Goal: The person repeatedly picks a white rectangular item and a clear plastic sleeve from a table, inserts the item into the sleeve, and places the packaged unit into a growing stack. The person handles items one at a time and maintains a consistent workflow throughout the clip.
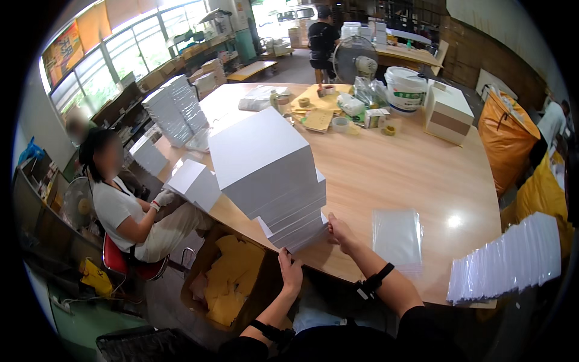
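We reach forward with both forearms, left hand point(290, 269) raised with fingers upright, right hand point(341, 233) extended, fingers loosely curled.

We've got a big light wooden table point(416, 175) here. On it sit a tall stack of white sheets point(268, 175), clear plastic sleeves point(397, 236), a white bucket point(404, 88), a white box point(449, 111), tape rolls point(341, 124) and more paper piles point(175, 111).

- My left hand point(290, 269) and right hand point(341, 232) flank the near end of the paper stack point(268, 172) on the table point(392, 169).
- Plastic sleeves point(396, 236) lie right of my hands.
- A bucket point(404, 89) stands behind.
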Action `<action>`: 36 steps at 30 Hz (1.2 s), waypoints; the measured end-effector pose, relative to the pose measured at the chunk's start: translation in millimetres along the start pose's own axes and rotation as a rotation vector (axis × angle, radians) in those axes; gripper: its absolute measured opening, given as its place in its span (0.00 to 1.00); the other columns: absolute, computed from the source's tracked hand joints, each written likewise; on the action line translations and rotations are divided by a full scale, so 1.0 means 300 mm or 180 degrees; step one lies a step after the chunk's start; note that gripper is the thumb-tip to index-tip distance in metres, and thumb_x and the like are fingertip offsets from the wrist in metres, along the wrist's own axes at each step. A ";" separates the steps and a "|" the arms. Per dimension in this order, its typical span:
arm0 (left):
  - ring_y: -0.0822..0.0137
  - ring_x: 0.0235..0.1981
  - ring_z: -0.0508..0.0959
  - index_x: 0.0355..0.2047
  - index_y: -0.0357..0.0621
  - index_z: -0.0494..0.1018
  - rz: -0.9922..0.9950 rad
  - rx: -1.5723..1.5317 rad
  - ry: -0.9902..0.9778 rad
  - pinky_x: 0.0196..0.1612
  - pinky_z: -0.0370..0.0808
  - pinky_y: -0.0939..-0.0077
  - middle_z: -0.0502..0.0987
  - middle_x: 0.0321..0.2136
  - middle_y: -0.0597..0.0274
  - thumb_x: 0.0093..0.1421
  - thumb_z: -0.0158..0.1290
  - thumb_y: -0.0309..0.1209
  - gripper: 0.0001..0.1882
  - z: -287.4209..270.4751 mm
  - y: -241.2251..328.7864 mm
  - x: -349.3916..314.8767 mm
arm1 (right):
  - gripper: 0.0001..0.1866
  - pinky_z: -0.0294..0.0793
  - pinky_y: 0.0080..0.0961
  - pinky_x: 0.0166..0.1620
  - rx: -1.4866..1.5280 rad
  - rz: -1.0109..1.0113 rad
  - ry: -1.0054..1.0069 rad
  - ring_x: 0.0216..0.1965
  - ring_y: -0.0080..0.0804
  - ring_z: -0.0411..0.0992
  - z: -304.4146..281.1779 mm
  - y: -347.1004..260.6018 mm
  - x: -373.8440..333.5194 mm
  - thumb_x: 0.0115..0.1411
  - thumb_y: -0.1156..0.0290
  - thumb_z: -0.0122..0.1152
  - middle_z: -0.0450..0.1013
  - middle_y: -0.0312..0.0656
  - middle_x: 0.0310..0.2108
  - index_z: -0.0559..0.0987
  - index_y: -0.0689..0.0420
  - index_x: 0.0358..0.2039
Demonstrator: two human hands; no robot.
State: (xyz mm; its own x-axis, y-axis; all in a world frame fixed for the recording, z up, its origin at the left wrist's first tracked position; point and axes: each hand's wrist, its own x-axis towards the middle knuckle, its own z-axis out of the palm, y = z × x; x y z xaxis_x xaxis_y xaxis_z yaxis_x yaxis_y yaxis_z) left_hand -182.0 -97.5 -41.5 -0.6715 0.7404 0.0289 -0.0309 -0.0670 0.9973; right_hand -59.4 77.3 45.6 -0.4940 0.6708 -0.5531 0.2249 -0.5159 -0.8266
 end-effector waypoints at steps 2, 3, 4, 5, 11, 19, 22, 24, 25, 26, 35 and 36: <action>0.49 0.65 0.60 0.64 0.29 0.53 -0.0204 0.0430 -0.0111 0.67 0.56 0.63 0.56 0.62 0.43 0.53 0.49 0.19 0.37 0.045 0.009 -0.024 | 0.33 0.63 0.32 0.59 0.0384 -0.0137 0.0381 0.57 0.37 0.66 0.030 -0.005 -0.059 0.73 0.44 0.35 0.70 0.47 0.57 0.70 0.61 0.61; 0.48 0.65 0.59 0.64 0.28 0.52 -0.0293 0.0645 -0.0179 0.68 0.55 0.62 0.54 0.62 0.41 0.53 0.50 0.21 0.37 0.073 0.020 -0.032 | 0.35 0.61 0.34 0.61 0.0581 -0.0463 0.0420 0.59 0.37 0.64 0.025 0.050 -0.027 0.73 0.43 0.34 0.68 0.48 0.59 0.69 0.61 0.62; 0.46 0.65 0.59 0.64 0.28 0.52 -0.0249 0.0782 -0.0161 0.68 0.55 0.61 0.55 0.62 0.40 0.54 0.51 0.22 0.37 0.085 0.036 -0.041 | 0.36 0.59 0.37 0.63 0.0763 -0.0780 0.0410 0.61 0.38 0.62 0.045 0.051 -0.034 0.73 0.42 0.33 0.66 0.49 0.62 0.67 0.61 0.63; 0.45 0.64 0.59 0.64 0.27 0.52 -0.0205 0.0919 -0.0139 0.68 0.55 0.60 0.55 0.61 0.38 0.54 0.51 0.23 0.37 0.099 0.055 -0.053 | 0.37 0.50 0.40 0.68 0.0764 -0.0716 0.0378 0.67 0.40 0.55 0.044 0.044 -0.039 0.73 0.42 0.33 0.60 0.50 0.67 0.64 0.61 0.66; 0.38 0.62 0.57 0.63 0.24 0.49 0.0178 0.1374 -0.0380 0.67 0.54 0.56 0.53 0.61 0.33 0.55 0.51 0.26 0.38 0.145 0.085 -0.045 | 0.39 0.48 0.40 0.69 0.0894 -0.0586 -0.0255 0.69 0.41 0.52 0.021 -0.035 0.039 0.72 0.40 0.33 0.55 0.46 0.70 0.59 0.60 0.68; 0.36 0.59 0.60 0.63 0.28 0.51 0.0630 0.1774 -0.0831 0.65 0.57 0.55 0.59 0.57 0.33 0.56 0.60 0.36 0.42 0.107 0.051 0.000 | 0.30 0.70 0.34 0.40 0.0883 -0.0896 0.0097 0.39 0.32 0.70 -0.042 -0.016 0.216 0.61 0.41 0.58 0.75 0.39 0.40 0.80 0.57 0.48; 0.39 0.58 0.65 0.62 0.29 0.57 0.0376 0.2075 -0.1572 0.63 0.63 0.58 0.65 0.55 0.35 0.57 0.60 0.39 0.39 -0.020 0.056 0.078 | 0.27 0.70 0.33 0.33 0.0955 -0.0658 0.0204 0.33 0.31 0.69 -0.014 -0.044 0.206 0.59 0.44 0.60 0.74 0.38 0.34 0.81 0.58 0.41; 0.51 0.54 0.75 0.55 0.34 0.71 0.0298 0.2139 -0.2590 0.56 0.71 0.66 0.75 0.52 0.43 0.64 0.57 0.43 0.27 -0.096 0.217 0.100 | 0.26 0.73 0.31 0.34 0.1030 -0.0575 0.0223 0.33 0.32 0.69 -0.048 -0.045 0.188 0.60 0.45 0.60 0.74 0.38 0.33 0.80 0.59 0.39; 0.55 0.49 0.79 0.51 0.38 0.76 -0.0047 0.2711 -0.2900 0.54 0.73 0.67 0.80 0.46 0.48 0.64 0.57 0.44 0.23 -0.016 0.564 0.018 | 0.24 0.74 0.31 0.36 0.1102 -0.0599 0.0324 0.33 0.32 0.70 -0.129 -0.027 0.167 0.61 0.47 0.60 0.73 0.39 0.33 0.80 0.59 0.38; 0.60 0.46 0.81 0.49 0.42 0.79 0.0142 0.2972 -0.3071 0.50 0.75 0.69 0.83 0.43 0.52 0.64 0.57 0.45 0.21 -0.121 0.648 0.035 | 0.23 0.76 0.30 0.37 0.1121 -0.0607 0.0199 0.33 0.32 0.71 -0.111 -0.034 0.097 0.62 0.48 0.59 0.73 0.39 0.32 0.79 0.60 0.38; 0.69 0.38 0.77 0.39 0.38 0.76 0.1799 0.2836 -0.0955 0.45 0.73 0.72 0.79 0.37 0.60 0.60 0.60 0.45 0.21 -0.064 1.534 0.118 | 0.18 0.80 0.28 0.38 -0.0920 -0.0921 -0.0346 0.34 0.31 0.80 -0.447 0.099 -0.532 0.66 0.60 0.59 0.80 0.44 0.34 0.81 0.66 0.39; 0.64 0.41 0.77 0.42 0.37 0.76 0.2051 0.3430 -0.0786 0.47 0.73 0.68 0.78 0.40 0.56 0.57 0.61 0.50 0.26 -0.010 1.559 0.124 | 0.18 0.79 0.27 0.37 -0.1191 -0.1091 -0.0059 0.32 0.30 0.80 -0.470 0.126 -0.568 0.65 0.60 0.59 0.80 0.44 0.31 0.81 0.66 0.37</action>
State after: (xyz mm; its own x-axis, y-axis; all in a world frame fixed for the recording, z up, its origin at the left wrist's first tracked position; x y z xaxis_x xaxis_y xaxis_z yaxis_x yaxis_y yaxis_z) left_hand -223.6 -103.4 425.8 -0.1829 0.8882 0.4215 0.9379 0.0291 0.3456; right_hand 151.9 18.6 94.0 -0.6062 0.7569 -0.2444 0.3310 -0.0393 -0.9428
